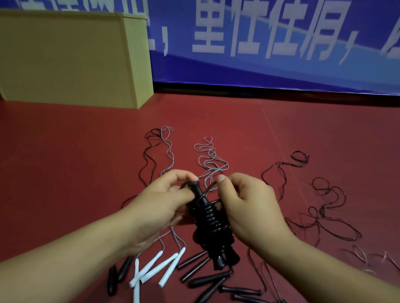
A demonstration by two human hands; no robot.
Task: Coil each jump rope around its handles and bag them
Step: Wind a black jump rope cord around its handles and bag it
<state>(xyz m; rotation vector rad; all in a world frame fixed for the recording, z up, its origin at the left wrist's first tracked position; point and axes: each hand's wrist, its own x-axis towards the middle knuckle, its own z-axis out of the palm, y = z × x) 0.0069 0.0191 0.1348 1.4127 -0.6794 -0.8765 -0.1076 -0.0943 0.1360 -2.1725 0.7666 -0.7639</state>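
Centrally, coiled black jump rope (211, 221), gripped between left hand (164, 197), right hand (245, 205)

We see two bare forearms entering from the near edge, one at the near left and one at the near right, each uncovered for its whole visible length, with no sleeve or cuff showing. Our left hand (164, 194) and right hand (245, 205) wear no gloves. We see short, unpainted nails on the fingers (221, 178), and no ring, watch or band at either wrist.
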